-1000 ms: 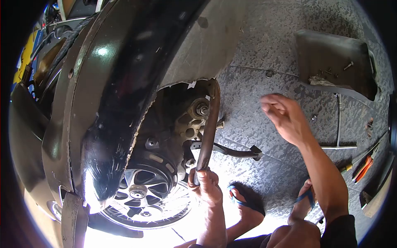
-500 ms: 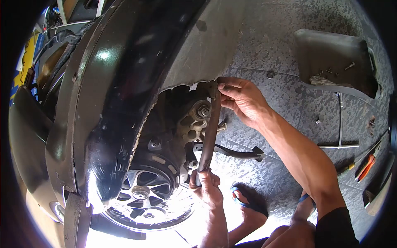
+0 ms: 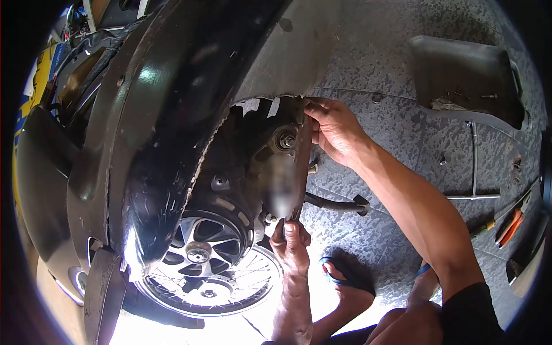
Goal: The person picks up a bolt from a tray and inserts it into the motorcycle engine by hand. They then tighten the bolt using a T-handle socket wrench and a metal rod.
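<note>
A long dark bar-like part (image 3: 301, 167) stands nearly upright along the side of a motorcycle. My right hand (image 3: 335, 127) pinches its upper end, close under the torn edge of a grey flap (image 3: 282, 69). Around its lower end my left hand (image 3: 290, 241) is closed, thumb on top. Behind the bar are a large nut (image 3: 286, 141) and a bolt (image 3: 313, 169) that sticks out to the right. A blurred patch hides part of the bar's middle and what lies behind it. A black pedal lever (image 3: 339, 204) extends right from beneath the bar.
The scuffed black body panel (image 3: 172, 115) fills the left side, above a spoked wheel (image 3: 198, 256). On the floor lie a dark tray (image 3: 471, 63) with several screws, a T-handle wrench (image 3: 474, 161), orange-handled pliers (image 3: 509, 229) and a small metal piece (image 3: 443, 161). A sandalled foot (image 3: 348, 282) is below.
The view has shifted slightly. Both hands keep their hold on the bar, which has moved a little up and to the right. My left hand is higher, and the bar looks more upright.
</note>
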Action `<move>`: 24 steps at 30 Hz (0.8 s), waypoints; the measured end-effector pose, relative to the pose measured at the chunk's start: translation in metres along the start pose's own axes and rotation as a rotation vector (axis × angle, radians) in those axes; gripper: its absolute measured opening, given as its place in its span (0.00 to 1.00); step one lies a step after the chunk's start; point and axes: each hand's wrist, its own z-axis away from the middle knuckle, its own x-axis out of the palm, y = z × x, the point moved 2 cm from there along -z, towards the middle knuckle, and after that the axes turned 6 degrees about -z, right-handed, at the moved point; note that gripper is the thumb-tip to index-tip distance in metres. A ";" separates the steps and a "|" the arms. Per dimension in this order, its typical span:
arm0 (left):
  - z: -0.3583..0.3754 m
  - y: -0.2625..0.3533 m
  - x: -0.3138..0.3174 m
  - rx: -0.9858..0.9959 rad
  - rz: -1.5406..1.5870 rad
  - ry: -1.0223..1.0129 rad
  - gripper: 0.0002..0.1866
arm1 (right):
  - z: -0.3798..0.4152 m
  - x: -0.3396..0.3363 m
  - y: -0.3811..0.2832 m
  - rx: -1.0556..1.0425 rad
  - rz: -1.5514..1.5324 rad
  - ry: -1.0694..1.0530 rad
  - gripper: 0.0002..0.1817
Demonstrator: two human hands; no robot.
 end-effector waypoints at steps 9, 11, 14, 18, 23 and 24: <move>-0.008 -0.008 -0.010 0.033 0.128 -0.077 0.26 | -0.017 0.021 0.016 0.233 -0.357 -0.028 0.19; -0.010 -0.008 -0.009 0.013 0.145 -0.090 0.26 | -0.018 0.020 0.021 0.177 -0.278 -0.027 0.17; -0.007 -0.008 -0.013 -0.007 0.167 -0.030 0.26 | -0.016 0.028 0.027 0.063 -0.229 0.121 0.14; 0.010 -0.025 -0.023 -0.074 0.016 -0.143 0.32 | -0.015 0.030 0.027 0.065 -0.237 0.143 0.12; 0.095 -0.067 -0.071 -0.317 -0.922 -0.739 0.13 | -0.018 0.028 0.029 0.064 -0.219 0.164 0.11; 0.112 -0.067 -0.077 -0.364 -0.944 -0.831 0.13 | -0.019 0.028 0.028 0.065 -0.235 0.140 0.11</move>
